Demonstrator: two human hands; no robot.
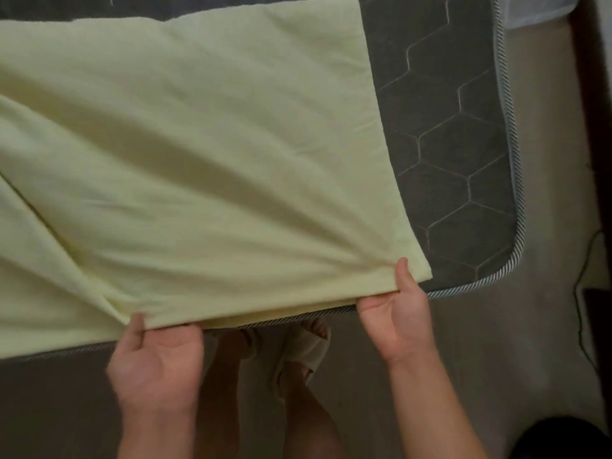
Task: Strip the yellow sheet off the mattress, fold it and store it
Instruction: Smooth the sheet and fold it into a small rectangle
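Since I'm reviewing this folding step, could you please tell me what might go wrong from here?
1. Both hands, left hand and right hand, pinch only the near edge of the pale yellow cotton sheet; it could slip and the layers misalign.
2. Diagonal wrinkles may get folded in.
3. Sheet may drag on the dark grey hexagon-quilted mattress.

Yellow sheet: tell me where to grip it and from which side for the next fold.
Grip the yellow sheet along its near doubled edge, from the mattress's near side, where the left hand and right hand already pinch it. That edge sits at the mattress border, with layers stacked.
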